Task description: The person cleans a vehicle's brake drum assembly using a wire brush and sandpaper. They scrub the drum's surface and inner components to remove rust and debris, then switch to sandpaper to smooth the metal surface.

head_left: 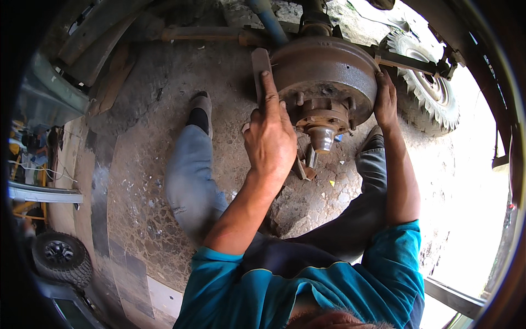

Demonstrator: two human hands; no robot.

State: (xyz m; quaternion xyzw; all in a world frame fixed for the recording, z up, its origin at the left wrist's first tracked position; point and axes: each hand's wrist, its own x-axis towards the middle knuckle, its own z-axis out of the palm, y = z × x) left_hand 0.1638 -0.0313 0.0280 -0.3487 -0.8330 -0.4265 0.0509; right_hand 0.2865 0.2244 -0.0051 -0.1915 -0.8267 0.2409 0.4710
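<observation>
Workshop floor, speckled and oily — person seated under a raised vehicle, both hands at a bare brake drum.

Nearest are the teal sleeves and the legs stretched out over the floor [137, 181], feet toward the axle. Left hand [269, 137] is closed around a flat metal bar [261, 68], forefinger laid along it, the bar's tip against the left rim of the drum [329, 77]. Right hand [385, 101] lies spread on the drum's right edge — gripping nothing, steadying it. By my reading the wheel is already off, studs and hub cap [322, 137] exposed, while the drum sits on the hub, so pulling it free remains. Small parts [306, 167] lie beneath. Farther off, a knobby tyre [430, 82] behind the axle and another wheel [61, 256] at lower left.
</observation>
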